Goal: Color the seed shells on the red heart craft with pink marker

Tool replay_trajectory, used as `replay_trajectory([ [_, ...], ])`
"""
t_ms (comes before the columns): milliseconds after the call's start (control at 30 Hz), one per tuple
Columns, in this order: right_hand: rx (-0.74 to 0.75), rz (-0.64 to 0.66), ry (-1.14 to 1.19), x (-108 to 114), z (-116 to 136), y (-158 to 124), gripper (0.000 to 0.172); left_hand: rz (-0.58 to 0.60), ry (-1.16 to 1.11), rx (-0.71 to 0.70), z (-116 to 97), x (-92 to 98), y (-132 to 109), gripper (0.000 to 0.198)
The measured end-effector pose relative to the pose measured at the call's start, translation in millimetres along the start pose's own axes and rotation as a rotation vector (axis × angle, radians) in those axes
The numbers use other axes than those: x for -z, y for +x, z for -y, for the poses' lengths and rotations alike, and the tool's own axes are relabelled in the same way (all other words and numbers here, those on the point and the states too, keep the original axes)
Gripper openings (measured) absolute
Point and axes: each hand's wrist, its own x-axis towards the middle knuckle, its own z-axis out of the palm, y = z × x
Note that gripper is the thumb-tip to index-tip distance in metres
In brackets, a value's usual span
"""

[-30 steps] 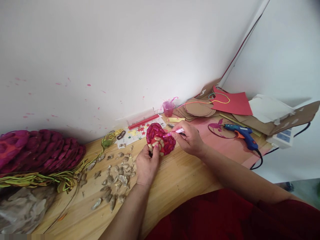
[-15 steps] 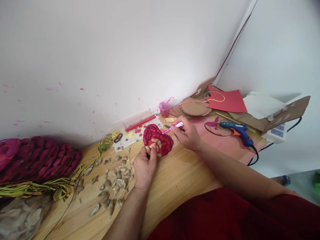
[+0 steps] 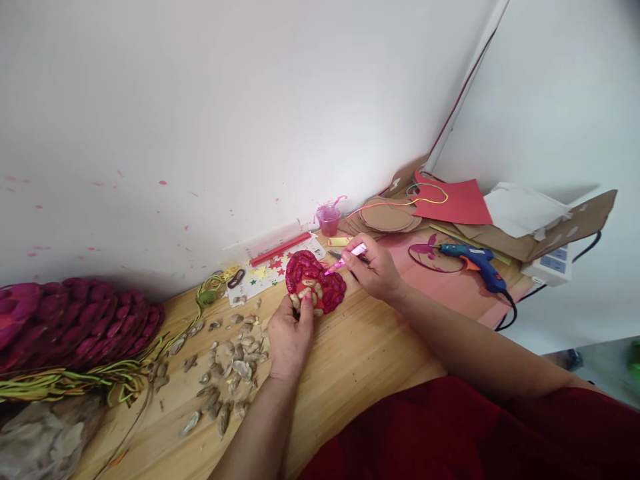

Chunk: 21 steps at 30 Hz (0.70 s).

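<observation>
Left hand [image 3: 291,333] grips one peanut-covered piece [image 3: 304,268]; right hand [image 3: 377,272] pinches one pink tool [image 3: 339,265].

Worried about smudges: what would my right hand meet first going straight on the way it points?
Your right hand would likely meet the partly painted peanut craft first; its paintbrush seems at the craft's edge, though depth is unclear.

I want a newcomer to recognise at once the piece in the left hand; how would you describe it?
Find the wooden table, then the left hand, just right of the scattered shells. It holds a small, lumpy magenta piece. Unlike the stack of magenta pieces at far left, this one shows a patch of pale lumps.
</observation>
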Motion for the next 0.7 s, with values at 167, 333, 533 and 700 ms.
replay_trajectory([
  [167, 0.019, -0.019, -0.015, -2, 0, -1, 0.013, 0.008, -0.003, 0.008, 2, -0.6, 0, 0.042],
  [333, 0.004, -0.013, -0.052, 1, 2, -1, 0.016, 0.036, -0.012, -0.003, 5, -1.9, 0, 0.043],
  [533, -0.034, 0.003, -0.026, 1, 2, -2, 0.017, 0.020, -0.103, 0.041, 6, -2.6, 0, 0.039],
  [700, -0.029, 0.072, 0.067, -2, 1, -4, 0.016, -0.037, -0.425, 0.025, 13, -8.0, 5, 0.039],
])
